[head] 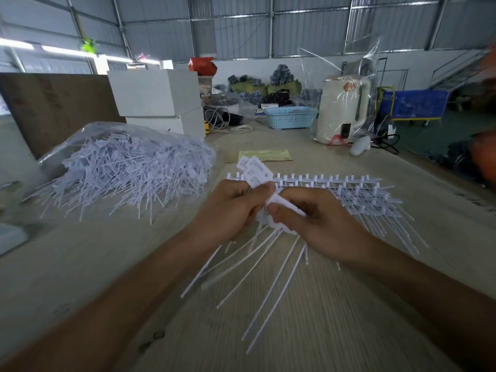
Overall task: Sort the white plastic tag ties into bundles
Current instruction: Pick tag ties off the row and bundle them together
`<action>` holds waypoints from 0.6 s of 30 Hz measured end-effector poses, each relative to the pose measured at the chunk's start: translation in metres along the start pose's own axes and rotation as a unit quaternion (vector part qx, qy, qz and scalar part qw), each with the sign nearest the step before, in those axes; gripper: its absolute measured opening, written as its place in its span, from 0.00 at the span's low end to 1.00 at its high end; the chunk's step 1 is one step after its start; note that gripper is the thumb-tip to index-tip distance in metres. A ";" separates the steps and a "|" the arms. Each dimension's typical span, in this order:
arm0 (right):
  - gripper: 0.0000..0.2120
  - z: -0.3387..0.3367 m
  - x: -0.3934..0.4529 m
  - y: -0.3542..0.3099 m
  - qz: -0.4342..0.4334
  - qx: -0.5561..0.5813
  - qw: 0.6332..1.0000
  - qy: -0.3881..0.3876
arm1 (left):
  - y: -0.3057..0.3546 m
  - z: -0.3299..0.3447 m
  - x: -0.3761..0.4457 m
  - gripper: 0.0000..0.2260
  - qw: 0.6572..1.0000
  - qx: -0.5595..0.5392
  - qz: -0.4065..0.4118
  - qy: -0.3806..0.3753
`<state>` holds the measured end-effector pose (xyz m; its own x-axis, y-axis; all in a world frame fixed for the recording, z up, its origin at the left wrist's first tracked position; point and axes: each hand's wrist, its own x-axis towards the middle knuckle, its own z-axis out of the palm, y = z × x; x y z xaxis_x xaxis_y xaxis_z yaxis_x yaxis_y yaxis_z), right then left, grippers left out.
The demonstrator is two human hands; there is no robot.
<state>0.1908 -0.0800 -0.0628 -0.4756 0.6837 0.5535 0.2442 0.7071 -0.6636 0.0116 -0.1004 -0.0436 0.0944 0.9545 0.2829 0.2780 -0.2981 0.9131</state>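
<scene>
Over the middle of the table (112, 264), both hands meet on a small bunch of ties (268, 264). Left hand (228, 208) has its fingers curled round the tag heads; right hand (319, 218) pinches the bunch just beside it, the tails fanning toward the camera. Behind the hands lie connected strips (349, 189), and to the left a loose heap (134, 170) on a clear bag (61, 146).
</scene>
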 end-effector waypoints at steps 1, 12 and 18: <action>0.12 -0.003 0.000 0.000 0.020 0.047 0.999 -0.016 | 0.000 -0.003 0.000 0.23 0.999 0.026 0.032 -0.011; 0.17 -0.018 -0.002 0.000 0.091 0.262 0.948 -0.157 | -0.008 -0.011 0.003 0.15 0.975 0.123 0.183 -0.027; 0.15 -0.012 -0.003 -0.005 0.087 0.250 0.950 -0.163 | -0.003 -0.023 0.003 0.21 0.980 0.122 0.155 0.036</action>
<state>0.2011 -0.0836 -0.0554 -0.7213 0.6329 0.2814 -0.0498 0.3578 -0.9325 -0.0105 -0.0964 -0.0389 0.1453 0.8130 0.5638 0.4685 -0.5585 0.6846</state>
